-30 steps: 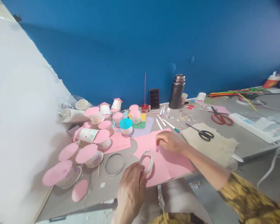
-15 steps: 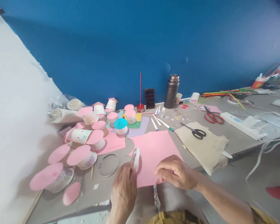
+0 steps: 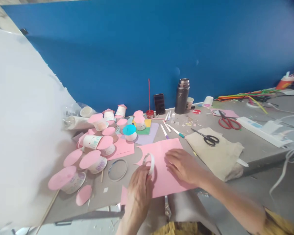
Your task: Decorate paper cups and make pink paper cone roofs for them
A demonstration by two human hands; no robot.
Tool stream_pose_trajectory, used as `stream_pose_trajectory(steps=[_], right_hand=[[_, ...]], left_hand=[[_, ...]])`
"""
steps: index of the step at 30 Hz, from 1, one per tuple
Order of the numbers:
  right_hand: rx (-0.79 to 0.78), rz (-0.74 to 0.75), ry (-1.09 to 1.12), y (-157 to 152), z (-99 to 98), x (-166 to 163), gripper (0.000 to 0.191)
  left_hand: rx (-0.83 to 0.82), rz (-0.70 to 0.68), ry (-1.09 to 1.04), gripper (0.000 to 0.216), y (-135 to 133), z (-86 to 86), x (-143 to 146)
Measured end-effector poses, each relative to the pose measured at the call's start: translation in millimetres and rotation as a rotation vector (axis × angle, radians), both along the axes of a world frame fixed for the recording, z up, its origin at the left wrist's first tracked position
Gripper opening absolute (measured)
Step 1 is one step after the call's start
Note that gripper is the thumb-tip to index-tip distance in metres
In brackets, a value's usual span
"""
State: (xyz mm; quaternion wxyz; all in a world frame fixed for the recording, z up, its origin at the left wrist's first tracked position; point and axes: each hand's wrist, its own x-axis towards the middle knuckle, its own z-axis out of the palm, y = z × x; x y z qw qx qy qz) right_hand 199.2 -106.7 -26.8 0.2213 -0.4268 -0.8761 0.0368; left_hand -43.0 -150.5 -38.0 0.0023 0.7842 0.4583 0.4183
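Observation:
My left hand (image 3: 140, 185) grips a thin white ring (image 3: 152, 163), which looks like a narrow roll of tape, tilted over the left part of a sheet of pink paper (image 3: 171, 179). My right hand (image 3: 183, 165) lies spread on the right part of that sheet, fingers pointing left. A curved piece is cut out of the sheet's far left corner. Just left of the sheet, a grey ring (image 3: 117, 170) lies flat on the table. A small pink scrap (image 3: 123, 195) shows beside my left wrist.
Paper cups with pink discs (image 3: 88, 160) crowd the left side. Markers (image 3: 175, 131), a phone (image 3: 159, 103) and a dark flask (image 3: 182, 97) are at the back. Black-handled scissors (image 3: 210, 140) lie on a beige cloth (image 3: 218, 158), near a white power strip (image 3: 262, 132).
My right hand has opened out from a curled shape at the paper's near edge and now lies flat farther in. My left hand has brought the ring over the sheet. The view has shifted slightly.

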Motion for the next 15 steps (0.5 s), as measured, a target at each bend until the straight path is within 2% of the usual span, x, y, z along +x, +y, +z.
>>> stream_pose_trajectory(steps=[2, 6, 8, 10, 15], right_hand=[[-0.050, 0.038, -0.063, 14, 2.0, -10, 0.033], [-0.112, 0.011, -0.128, 24, -6.4, -30, 0.046], [-0.102, -0.019, -0.115, 26, -6.4, -35, 0.043], [-0.108, -0.051, -0.098, 32, 0.3, -35, 0.031], [-0.130, -0.186, -0.116, 78, 22.0, -15, 0.024]], left_hand=[[0.001, -0.040, 0.027, 0.030, 1, -1.9, 2], [0.045, 0.024, 0.038, 0.031, 0, -9.3, -8], [0.033, 0.020, 0.074, 0.031, 1, -13.6, -12], [0.023, -0.025, 0.120, 0.030, 4, -17.5, -13], [0.018, -0.067, 0.130, 0.026, 8, -21.4, -11]])
